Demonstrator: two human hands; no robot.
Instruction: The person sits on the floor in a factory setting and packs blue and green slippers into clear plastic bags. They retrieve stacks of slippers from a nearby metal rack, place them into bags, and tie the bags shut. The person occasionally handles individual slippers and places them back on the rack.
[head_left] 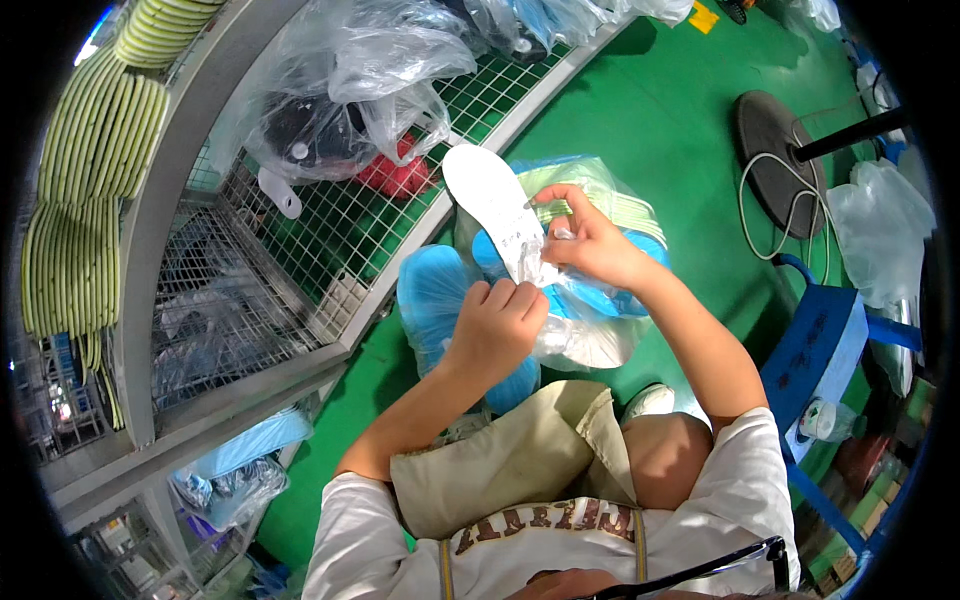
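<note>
A white insole (484, 190) with small dark print stands up from a clear plastic bag (528, 262), its rounded end toward the wire rack. My left hand (497, 325) is closed, its fingertips pinching the bag's bunched plastic at the insole's lower end. On the other side, my right hand (597, 240) is closed on the same bag, with crumpled film between thumb and fingers. Beneath my hands lie bagged blue insoles (432, 290). Light green insoles (640, 208) show through a bag behind my right hand. My fingers hide part of the bag.
At the left stands a grey metal wire rack (400, 290) with plastic-wrapped items (330, 130) and stacks of green insoles (100, 140). A round black stand base (775, 150) with a cable is on the green floor. A blue stool (820, 350) and plastic bottle (830, 420) are at the right.
</note>
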